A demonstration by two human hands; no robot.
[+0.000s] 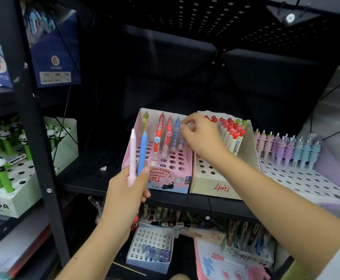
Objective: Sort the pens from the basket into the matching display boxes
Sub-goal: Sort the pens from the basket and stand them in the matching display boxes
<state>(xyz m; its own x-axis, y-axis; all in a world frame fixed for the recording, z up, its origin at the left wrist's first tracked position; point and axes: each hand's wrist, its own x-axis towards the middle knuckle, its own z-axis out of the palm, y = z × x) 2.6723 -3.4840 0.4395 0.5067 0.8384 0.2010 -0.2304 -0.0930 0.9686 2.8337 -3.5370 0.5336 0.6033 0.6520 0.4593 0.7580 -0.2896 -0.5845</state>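
The black shelf (88,168) carries the pink box (166,178) just beyond the left hand (124,190) and under the right hand (200,134); a cream box (211,182) sits beside it, below the right wrist. The right hand reaches palm-down, fingertips pinched on a blurred pen (182,142) at the pink box's back row; a crooked push could miss the hole or tip neighbouring pens. The left hand is clenched around a pink pen (132,156) and a blue pen (142,152), upright; a loose grip might drop one. No basket is visible.

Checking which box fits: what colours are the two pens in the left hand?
One pale pink pen, one blue pen, seen in the head view.
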